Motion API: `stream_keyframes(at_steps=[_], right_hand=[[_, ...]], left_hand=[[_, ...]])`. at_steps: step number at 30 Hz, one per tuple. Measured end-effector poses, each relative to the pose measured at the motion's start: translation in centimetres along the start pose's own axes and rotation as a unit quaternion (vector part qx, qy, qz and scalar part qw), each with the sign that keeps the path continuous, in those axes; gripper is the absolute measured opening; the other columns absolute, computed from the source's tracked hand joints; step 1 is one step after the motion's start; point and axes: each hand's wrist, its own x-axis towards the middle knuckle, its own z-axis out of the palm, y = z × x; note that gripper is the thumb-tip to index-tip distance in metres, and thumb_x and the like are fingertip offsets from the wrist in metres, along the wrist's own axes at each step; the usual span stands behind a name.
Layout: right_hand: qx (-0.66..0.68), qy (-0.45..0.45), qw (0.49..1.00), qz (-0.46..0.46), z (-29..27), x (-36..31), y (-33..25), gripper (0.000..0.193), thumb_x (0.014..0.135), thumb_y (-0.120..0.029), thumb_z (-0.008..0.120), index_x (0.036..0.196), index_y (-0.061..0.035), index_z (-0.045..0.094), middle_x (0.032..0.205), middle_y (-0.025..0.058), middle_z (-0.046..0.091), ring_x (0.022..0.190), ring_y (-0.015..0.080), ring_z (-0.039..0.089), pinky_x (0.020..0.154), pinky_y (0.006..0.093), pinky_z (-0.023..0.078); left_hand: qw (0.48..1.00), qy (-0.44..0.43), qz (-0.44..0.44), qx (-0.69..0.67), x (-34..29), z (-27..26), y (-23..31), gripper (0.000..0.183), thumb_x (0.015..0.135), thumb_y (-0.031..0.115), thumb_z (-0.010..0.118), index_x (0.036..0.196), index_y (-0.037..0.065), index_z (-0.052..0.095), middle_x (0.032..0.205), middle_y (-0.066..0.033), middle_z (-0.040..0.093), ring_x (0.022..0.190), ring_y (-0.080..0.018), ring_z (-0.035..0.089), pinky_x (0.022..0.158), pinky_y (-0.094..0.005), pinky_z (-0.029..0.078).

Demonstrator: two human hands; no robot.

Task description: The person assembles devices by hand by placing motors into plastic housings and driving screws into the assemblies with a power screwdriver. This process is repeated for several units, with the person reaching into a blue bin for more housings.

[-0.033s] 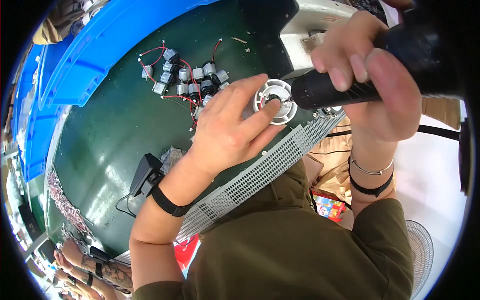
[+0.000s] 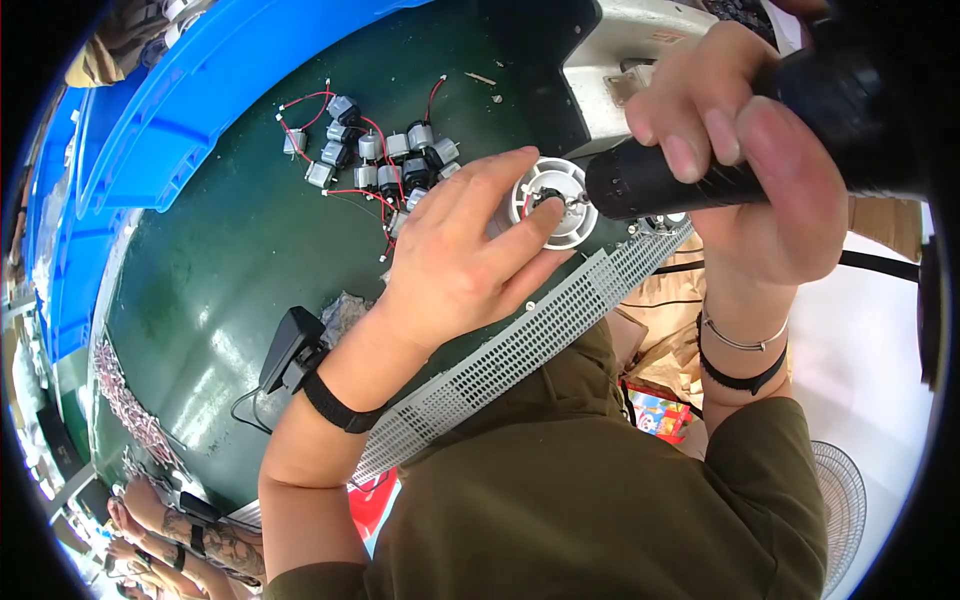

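Note:
Against the table edge, my left hand (image 2: 465,245) is closed round a white round plastic housing (image 2: 573,232) with a ribbed rim. One fingertip presses on a dark part at its centre, where a bit of red wire shows. My right hand (image 2: 745,150) grips a thick black cylindrical power screwdriver (image 2: 645,182), tilted with its front end over the housing. A thin metal bit reaches from it toward the housing's middle; the exact contact point is too small to make out. Left of the housing lies a loose group of small silver-and-black motors (image 2: 388,178) with red wires.
A blue plastic bin (image 2: 250,75) lines the far left of the green table (image 2: 230,280). A perforated grey strip (image 2: 520,345) runs along the near edge. A metal machine base (image 2: 620,50) stands at the back right. Another person's tattooed arm (image 2: 225,548) is at lower left.

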Motion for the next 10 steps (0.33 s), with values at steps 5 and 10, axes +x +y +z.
stream_keyframes(at_steps=[5, 10], right_hand=[[-0.013, 0.044, 0.998, -0.045, 1.2, 0.0, 0.6, 0.024, 0.084, -0.016, 0.049, 0.102, -0.0008, 0.045, 0.077, 0.0036, 0.044, 0.068, 0.0139, 0.049, 0.069, 0.0336, 0.040], [-0.108, 0.094, 0.990, -0.001, 2.3, 0.0, -0.5, 0.064, 0.082, -0.017, 0.059, 0.134, 0.0000, 0.027, 0.071, 0.0055, 0.047, 0.062, 0.0156, 0.051, 0.066, 0.0345, 0.044]], left_hand=[[1.000, 0.015, 0.003, -0.008, 0.0, 0.0, -0.1, 0.037, 0.060, 0.014, 0.081, 0.093, 0.006, 0.064, 0.111, -0.0202, 0.058, 0.092, -0.0326, 0.060, 0.073, -0.0391, 0.050], [1.000, -0.004, -0.027, -0.008, 0.0, -0.3, 0.1, 0.036, 0.062, 0.026, 0.079, 0.091, 0.010, 0.066, 0.113, -0.0145, 0.057, 0.104, -0.0322, 0.056, 0.091, -0.0481, 0.043]])
